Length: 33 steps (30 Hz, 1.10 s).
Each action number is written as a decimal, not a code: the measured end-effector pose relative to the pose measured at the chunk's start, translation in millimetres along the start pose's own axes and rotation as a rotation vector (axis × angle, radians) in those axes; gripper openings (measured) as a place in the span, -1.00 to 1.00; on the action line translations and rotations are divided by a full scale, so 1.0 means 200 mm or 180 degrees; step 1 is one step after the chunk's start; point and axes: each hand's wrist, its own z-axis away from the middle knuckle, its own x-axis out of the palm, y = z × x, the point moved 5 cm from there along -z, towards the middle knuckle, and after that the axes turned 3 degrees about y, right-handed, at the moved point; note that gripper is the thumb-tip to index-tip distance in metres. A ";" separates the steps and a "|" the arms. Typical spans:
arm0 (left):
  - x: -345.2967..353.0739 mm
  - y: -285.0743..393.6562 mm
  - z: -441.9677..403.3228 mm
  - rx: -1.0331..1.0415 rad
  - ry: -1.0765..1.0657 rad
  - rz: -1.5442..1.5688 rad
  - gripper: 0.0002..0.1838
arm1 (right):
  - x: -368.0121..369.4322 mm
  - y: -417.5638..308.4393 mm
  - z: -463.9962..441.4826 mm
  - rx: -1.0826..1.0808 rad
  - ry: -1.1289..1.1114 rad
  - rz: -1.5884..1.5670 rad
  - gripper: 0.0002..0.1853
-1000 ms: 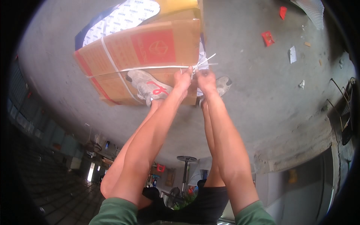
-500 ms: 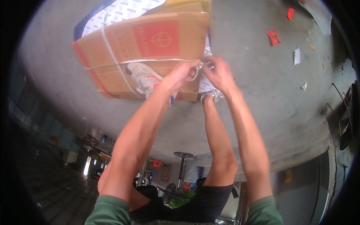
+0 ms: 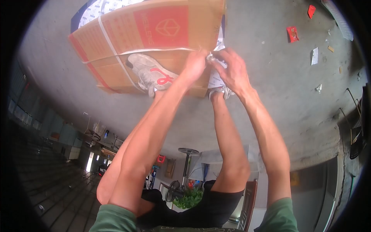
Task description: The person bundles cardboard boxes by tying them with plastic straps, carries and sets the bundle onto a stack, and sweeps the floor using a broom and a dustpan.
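A white packing strap (image 3: 154,50) runs across a flattened cardboard box (image 3: 127,38) with a red printed panel. Its end is bunched in a small whitish knot or buckle (image 3: 210,57) near the box's right edge. My left hand (image 3: 196,65) is closed around the strap just left of that bunch. On the other side, my right hand (image 3: 234,69) has its thumb and fingers curved onto the bunch, pinching the strap; its fingertips are slightly blurred. My shoe (image 3: 148,73), grey with red marking, rests on the lower part of the box.
A second strap (image 3: 108,36) crosses the box upright. White printed sheeting (image 3: 106,11) shows behind it. On the concrete floor (image 3: 262,77) lie a red wrapper (image 3: 292,34), paper scraps (image 3: 314,56) and bubble wrap (image 3: 340,19). A stand fan (image 3: 187,154) and plant (image 3: 189,199) are behind my legs.
The box sits higher in view as my head has shifted. My left hand has turned more over the strap, and my right fingers have straightened somewhat. Both stay at the bunched strap.
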 end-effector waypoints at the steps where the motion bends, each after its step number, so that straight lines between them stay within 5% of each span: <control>1: 0.00 0.01 0.00 0.0219 0.0043 -0.0242 -0.66 | 0.00 -0.01 -0.01 -0.0155 -0.0049 0.0084 -0.76; 6: -0.01 0.00 0.03 0.0641 0.0182 -0.0735 -0.60 | -0.01 -0.04 -0.07 -0.0723 -0.0265 0.0676 -0.83; 9: -0.02 0.05 0.09 0.1115 0.0974 -0.0868 -0.63 | 0.00 -0.07 -0.13 -0.0904 -0.0670 0.0943 -0.84; 12: -0.06 0.01 0.04 0.0694 0.0747 -0.0972 -0.65 | 0.05 -0.04 -0.15 -0.1096 -0.1001 0.1314 -0.85; 21: 0.00 -0.06 -0.01 0.0633 -0.0086 -0.0099 -0.65 | -0.03 -0.04 -0.07 -0.0666 -0.0926 0.0714 -0.80; 27: 0.03 -0.03 0.02 0.0318 0.0009 -0.0444 -0.68 | -0.04 -0.04 -0.04 -0.0641 -0.0541 0.0596 -0.78; 33: 0.09 -0.09 0.02 0.0528 0.0441 -0.0092 -0.70 | 0.04 -0.02 0.04 0.0260 -0.0446 0.0798 -0.76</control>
